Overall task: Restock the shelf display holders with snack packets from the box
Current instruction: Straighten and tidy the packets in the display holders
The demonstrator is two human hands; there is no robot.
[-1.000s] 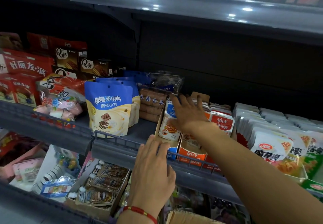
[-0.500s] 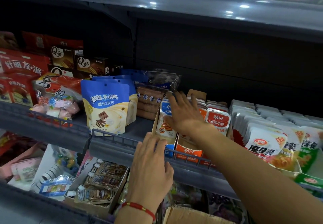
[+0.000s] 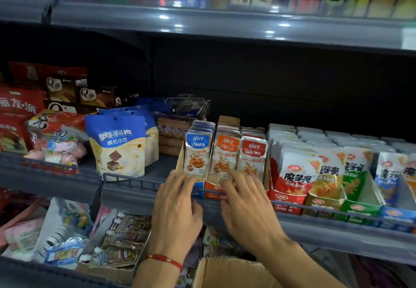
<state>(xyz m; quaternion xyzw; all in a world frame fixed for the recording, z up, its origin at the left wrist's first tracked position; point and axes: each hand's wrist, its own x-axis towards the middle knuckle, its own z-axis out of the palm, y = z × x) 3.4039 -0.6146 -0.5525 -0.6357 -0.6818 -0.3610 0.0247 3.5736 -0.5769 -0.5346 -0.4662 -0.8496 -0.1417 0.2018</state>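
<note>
Three rows of small snack packets stand upright in cardboard display holders on the middle shelf: blue-topped packets point(image 3: 198, 150), orange-topped packets point(image 3: 225, 155) and red-topped packets point(image 3: 253, 157). My left hand point(image 3: 177, 206) lies with straight fingers against the front of the blue holder point(image 3: 199, 188) at the shelf rail. My right hand point(image 3: 245, 202) rests with spread fingers on the front of the orange holder point(image 3: 212, 189), fingertips at the bottom of the orange and red packets. Neither hand holds a packet. The open cardboard box point(image 3: 227, 272) sits below, at the bottom edge.
Blue wafer pouches point(image 3: 117, 146) stand left of the holders. More holders with red, yellow, green packets point(image 3: 297, 175) fill the right. The grey shelf rail point(image 3: 135, 188) runs along the front. Another shelf point(image 3: 202, 22) hangs overhead; bottles and toys lie on the lower shelf point(image 3: 123, 238).
My right hand drew back from on top of the packets to the holder front. My left hand rose from the shelf rail to the blue holder. The packet rows now show upright.
</note>
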